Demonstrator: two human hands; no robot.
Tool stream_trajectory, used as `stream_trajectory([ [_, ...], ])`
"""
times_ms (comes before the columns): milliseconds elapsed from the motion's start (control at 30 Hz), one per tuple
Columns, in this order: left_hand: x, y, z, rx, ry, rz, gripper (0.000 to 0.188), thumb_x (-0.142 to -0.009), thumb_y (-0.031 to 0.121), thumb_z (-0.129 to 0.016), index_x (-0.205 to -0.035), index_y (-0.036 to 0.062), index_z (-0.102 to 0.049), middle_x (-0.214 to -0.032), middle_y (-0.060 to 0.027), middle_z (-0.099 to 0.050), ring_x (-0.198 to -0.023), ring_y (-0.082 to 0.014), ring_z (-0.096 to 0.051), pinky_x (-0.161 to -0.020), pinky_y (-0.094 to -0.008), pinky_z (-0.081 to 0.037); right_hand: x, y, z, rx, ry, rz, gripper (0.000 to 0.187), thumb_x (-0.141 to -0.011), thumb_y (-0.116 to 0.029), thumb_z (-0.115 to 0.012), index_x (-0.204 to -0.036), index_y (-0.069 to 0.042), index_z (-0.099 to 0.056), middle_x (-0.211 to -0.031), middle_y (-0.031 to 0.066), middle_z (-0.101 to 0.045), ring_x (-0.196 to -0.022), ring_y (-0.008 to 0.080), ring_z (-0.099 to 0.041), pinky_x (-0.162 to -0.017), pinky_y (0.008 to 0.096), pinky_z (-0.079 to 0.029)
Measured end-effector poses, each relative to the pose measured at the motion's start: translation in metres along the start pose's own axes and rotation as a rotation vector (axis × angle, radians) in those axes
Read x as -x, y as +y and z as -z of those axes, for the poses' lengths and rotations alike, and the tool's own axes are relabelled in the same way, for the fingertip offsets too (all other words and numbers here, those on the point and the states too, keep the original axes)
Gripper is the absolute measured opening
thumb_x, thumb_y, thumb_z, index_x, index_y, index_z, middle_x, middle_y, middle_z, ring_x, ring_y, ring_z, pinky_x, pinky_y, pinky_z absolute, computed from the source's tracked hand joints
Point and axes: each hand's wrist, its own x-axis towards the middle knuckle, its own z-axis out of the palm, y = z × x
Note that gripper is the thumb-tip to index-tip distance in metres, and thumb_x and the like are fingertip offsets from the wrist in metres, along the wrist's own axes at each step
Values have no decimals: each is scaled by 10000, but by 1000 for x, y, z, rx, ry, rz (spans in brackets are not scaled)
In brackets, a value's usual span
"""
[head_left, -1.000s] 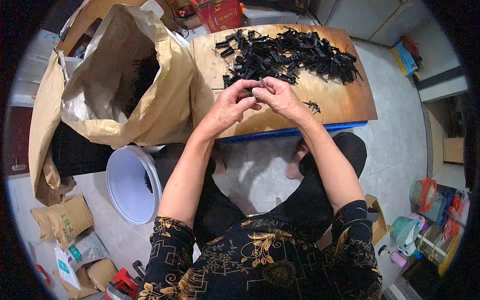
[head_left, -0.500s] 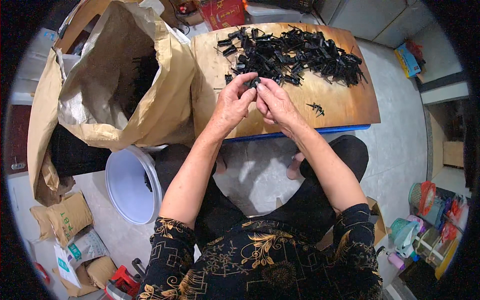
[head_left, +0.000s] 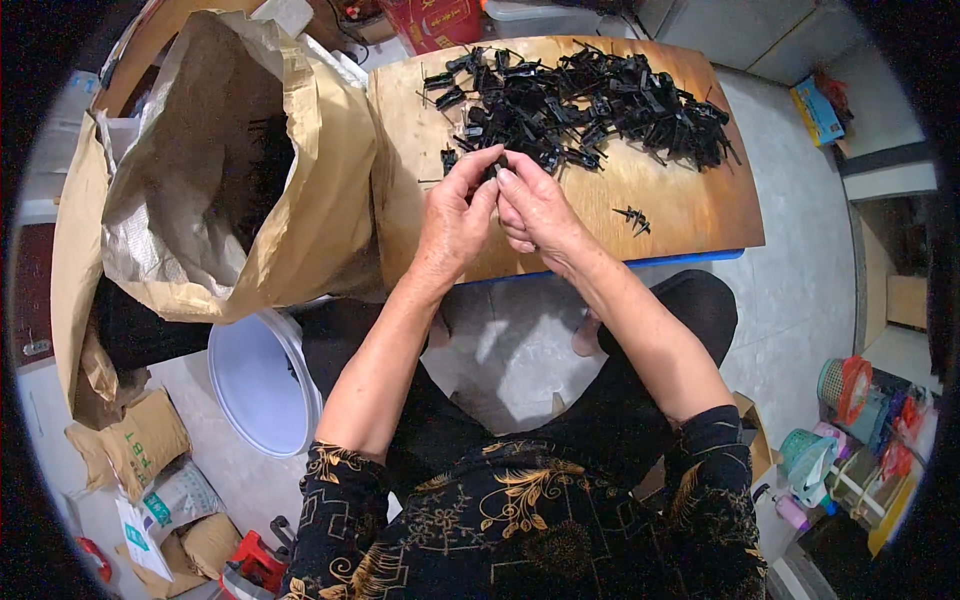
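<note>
Over the near edge of the wooden board (head_left: 420,110), my two hands meet at the fingertips around a small black plastic part (head_left: 497,168), mostly hidden by the fingers. My left hand (head_left: 460,205) pinches it from the left with thumb and forefinger. On the other side, my right hand (head_left: 538,208) presses thumb and forefinger on it, its remaining fingers curled in. Just beyond my hands lies a wide heap of black plastic parts (head_left: 590,105) with thin prongs. A small branched dark piece (head_left: 632,219) rests alone to the right of my right hand.
A large open paper sack (head_left: 330,170) with dark contents stands left of the board. Below it is a white round bucket (head_left: 255,390). Packed bags (head_left: 145,440) lie at lower left, baskets (head_left: 810,465) at lower right. A blue edge (head_left: 690,257) shows under the board.
Both hands stay together on the black part, with slight finger shifts. The view has moved a little; the sack and bucket sit slightly further left and lower.
</note>
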Motion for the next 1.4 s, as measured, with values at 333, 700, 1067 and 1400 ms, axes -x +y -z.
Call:
stream_trajectory([
  [333, -12, 1, 7, 484, -114, 355, 401, -885, 53, -459, -1272, 69, -356, -821, -76, -580, -688, -127, -610, -425, -190, -404, -22, -20, 39, 707, 58, 234, 350, -870, -263, -550, -1127, -43, -457, -729, 50, -573, -641, 155, -559, -581, 284, -458],
  [700, -14, -12, 23, 1164, -1, 664, 187, -855, 138, -577, -965, 145, -426, -701, -57, -495, -574, -159, -494, -416, -200, -388, -18, -12, 114, 1771, 624, 163, 242, -799, -255, -561, -885, -34, -513, -788, 209, -610, -784, 395, -588, -690, 480, -467],
  [1067, 1, -15, 21, 1072, -109, 667, 207, -889, 295, -536, -898, 101, -466, -694, -38, -479, -551, -151, -469, -411, -206, -376, -6, -26, 99, 1127, 470, 428, 213, -834, -224, -541, -834, -13, -564, -634, 46, -529, -579, 133, -481, -541, 286, -392],
  [1400, 2, 13, 15, 811, -254, 427, 468, -854, 345, -585, -1176, 47, -420, -930, -100, -579, -531, -114, -560, -401, -189, -431, 24, -11, 35, 946, 44, 511, 117, -877, -110, -538, -920, -1, -539, -716, -17, -497, -671, 64, -442, -596, 231, -391],
])
